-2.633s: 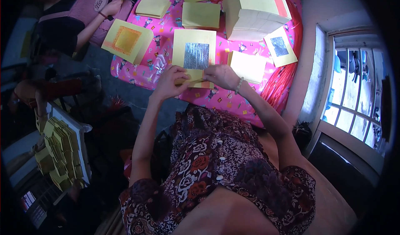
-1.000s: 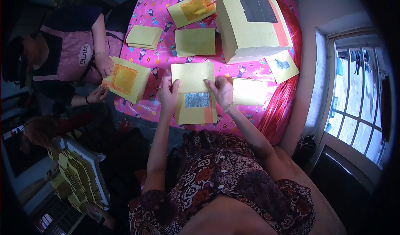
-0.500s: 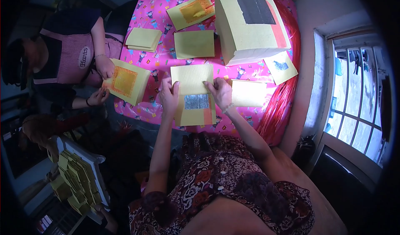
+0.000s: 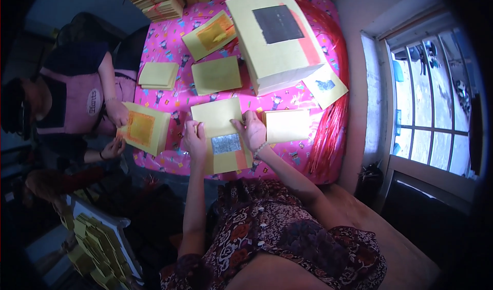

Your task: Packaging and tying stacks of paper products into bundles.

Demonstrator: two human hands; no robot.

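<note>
Between my two hands is a yellow paper sheet [image 4: 215, 116], its blank upper part lying over or joined to a lower part with a silver patch [image 4: 225, 143] and an orange stripe; I cannot tell whether this is one folded sheet or two. My left hand [image 4: 195, 140] pinches the left edge, thumb and fingers closed. My right hand [image 4: 253, 132] is at the right edge, thumb on top and fingers curled. A bright pale-yellow paper stack [image 4: 287, 125] lies just right of my right hand. Above the sheet lies a blank yellow paper [image 4: 216, 76].
A tall yellow paper stack [image 4: 282, 59] with a dark patch stands behind, red strands [image 4: 326, 141] running beside it. Tied bundles [image 4: 159, 5] sit at the far left corner. At left, a co-worker's hands [image 4: 117, 116] hold yellow paper with an orange square [image 4: 141, 127]. The tablecloth [image 4: 177, 102] is pink.
The whole view has shifted, so the table now sits lower and further left. My hands still hold the sheet, which now lies slightly tilted.
</note>
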